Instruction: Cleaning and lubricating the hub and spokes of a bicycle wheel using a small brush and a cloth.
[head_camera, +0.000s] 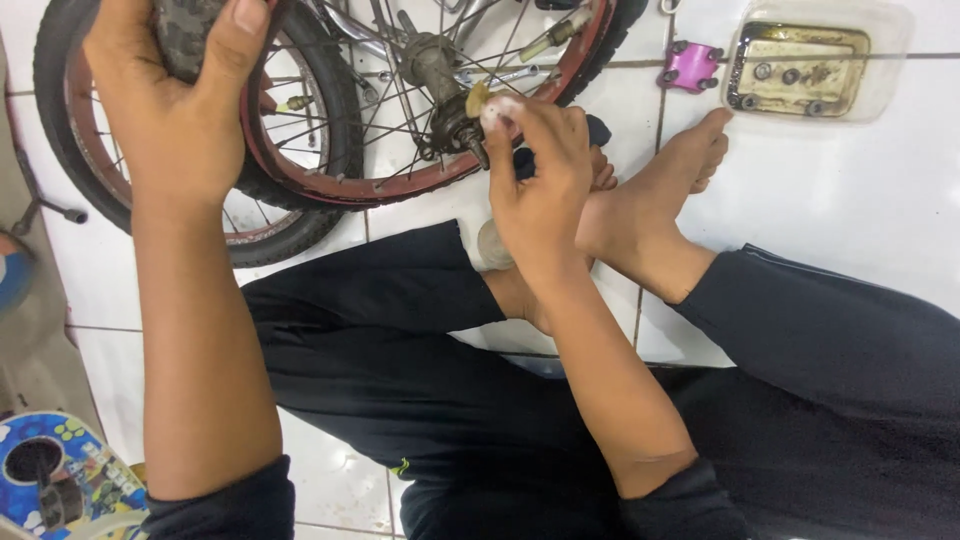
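Note:
A small bicycle wheel (300, 160) with a red rim and black tyre stands upright in front of me, above my crossed legs. My left hand (180, 100) grips the tyre at the top left. At the wheel's metal hub (440, 75), my right hand (540, 170) pinches a small white and tan piece (490, 103) against the axle end. A second wheel (80, 150) lies behind the first on the tiled floor.
A clear plastic tray (815, 65) with oily liquid and small metal parts sits at the top right, beside a purple metal part (692, 66). My bare feet (660, 190) rest on the white tiles. A colourful round object (55, 470) lies at the bottom left.

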